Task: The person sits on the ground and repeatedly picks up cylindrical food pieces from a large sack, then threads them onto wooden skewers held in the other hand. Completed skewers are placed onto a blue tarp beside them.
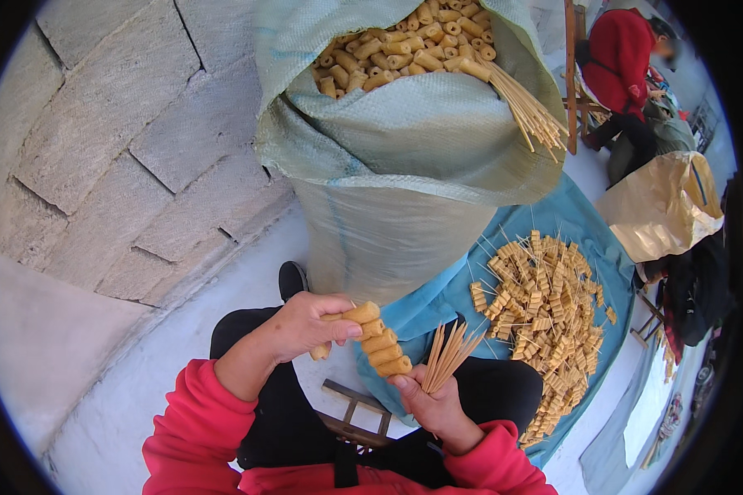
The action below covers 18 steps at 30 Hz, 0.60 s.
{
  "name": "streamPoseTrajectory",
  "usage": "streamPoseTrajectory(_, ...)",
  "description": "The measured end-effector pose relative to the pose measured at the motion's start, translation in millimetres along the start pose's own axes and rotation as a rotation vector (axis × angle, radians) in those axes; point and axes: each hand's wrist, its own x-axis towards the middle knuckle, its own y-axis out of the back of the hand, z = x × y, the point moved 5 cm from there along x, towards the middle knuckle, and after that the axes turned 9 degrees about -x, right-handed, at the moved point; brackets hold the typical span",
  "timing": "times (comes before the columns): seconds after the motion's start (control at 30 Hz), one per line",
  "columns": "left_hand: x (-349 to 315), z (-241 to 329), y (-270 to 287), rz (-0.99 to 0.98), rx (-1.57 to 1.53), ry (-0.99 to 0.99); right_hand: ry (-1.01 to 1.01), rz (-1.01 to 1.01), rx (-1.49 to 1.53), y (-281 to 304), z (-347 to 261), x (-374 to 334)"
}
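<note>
A short row of tan tube-shaped rolls (378, 340) lies side by side between my hands, seemingly threaded on a skewer that the rolls hide. My left hand (301, 326) is closed on rolls at the upper end of the row; one more pokes out below its fingers. In my right hand (432, 406) is a fanned bundle of thin wooden skewers (450, 355), and its fingertips meet the lowest roll. Beyond my hands stands a big woven sack (388, 223), its mouth folded open over many loose rolls (413, 45). More skewers (527, 103) rest on its right rim.
To the right, a large heap of skewered rolls (545, 322) covers part of a blue sheet (590, 227). A block wall (115, 132) rises at left. Another person in a red top (619, 62) sits at upper right, near a tan sack (664, 206). A wooden stool (355, 412) shows below me.
</note>
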Motion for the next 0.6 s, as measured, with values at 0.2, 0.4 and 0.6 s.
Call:
streamPoseTrajectory(0.2, 5, -3, 0, 0.021, 0.099, 0.014, 0.134, 0.011, -0.085, 5, 1, 0)
streamPoseTrajectory(0.4, 9, -5, -6, 0.003, -0.04, 0.01, -0.006, -0.032, 0.127, -1, 10, 4)
streamPoseTrajectory(0.6, 20, -3, 7, 0.203, -0.252, -0.163, 0.116, 0.504, 0.539, 51, -15, 5)
